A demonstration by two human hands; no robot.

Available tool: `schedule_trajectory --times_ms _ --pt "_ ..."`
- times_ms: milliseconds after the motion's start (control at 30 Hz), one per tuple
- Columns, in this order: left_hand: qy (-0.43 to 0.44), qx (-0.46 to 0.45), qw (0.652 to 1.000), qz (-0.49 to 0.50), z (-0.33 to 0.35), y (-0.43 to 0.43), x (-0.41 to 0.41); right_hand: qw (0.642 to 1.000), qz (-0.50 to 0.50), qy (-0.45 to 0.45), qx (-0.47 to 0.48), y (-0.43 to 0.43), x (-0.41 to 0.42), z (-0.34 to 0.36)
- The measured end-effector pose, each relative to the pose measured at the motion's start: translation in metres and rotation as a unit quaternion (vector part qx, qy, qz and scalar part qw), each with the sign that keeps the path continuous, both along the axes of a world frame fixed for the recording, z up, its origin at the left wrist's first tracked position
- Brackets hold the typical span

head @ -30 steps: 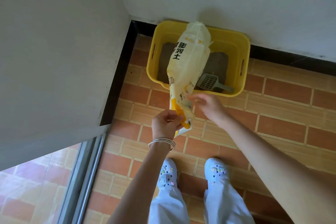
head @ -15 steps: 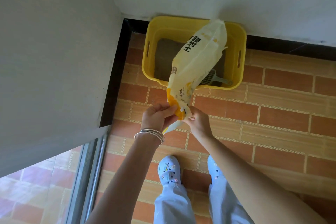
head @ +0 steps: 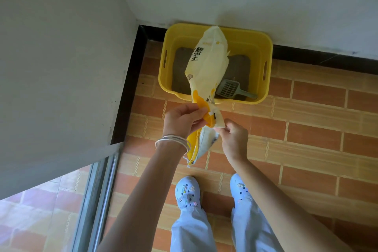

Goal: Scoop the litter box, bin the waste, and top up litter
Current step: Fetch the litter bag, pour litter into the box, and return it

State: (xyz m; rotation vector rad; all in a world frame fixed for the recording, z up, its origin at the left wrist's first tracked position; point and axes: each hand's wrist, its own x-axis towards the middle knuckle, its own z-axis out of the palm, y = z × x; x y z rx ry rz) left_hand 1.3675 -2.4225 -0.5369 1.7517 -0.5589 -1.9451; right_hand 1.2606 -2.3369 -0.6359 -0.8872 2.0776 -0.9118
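While the left hand (head: 182, 118) grips the yellow near end of the litter bag (head: 208, 63) and the right hand (head: 233, 137) pinches its pale edge just beside, the bag stretches away over the yellow litter box (head: 266, 47) in the far corner. A grey scoop (head: 229, 88) lies on the litter at the box's near right.

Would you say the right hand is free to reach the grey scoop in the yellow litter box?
Probably not yet: the right hand pinches the litter bag, which hangs partly over the scoop in the litter box.
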Motion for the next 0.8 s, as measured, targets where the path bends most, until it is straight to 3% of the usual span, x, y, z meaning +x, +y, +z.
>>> schedule_trajectory --times_ms 633,800 --pt "-0.022 -0.046 0.996 -0.073 0.02 -0.038 -0.033 0.999 -0.025 0.028 -0.021 -0.011 -0.029 0.023" --pt "-0.058 -0.033 0.994 -0.09 0.005 -0.022 -0.026 1.0 -0.005 0.01 0.018 0.0 -0.027 0.002"
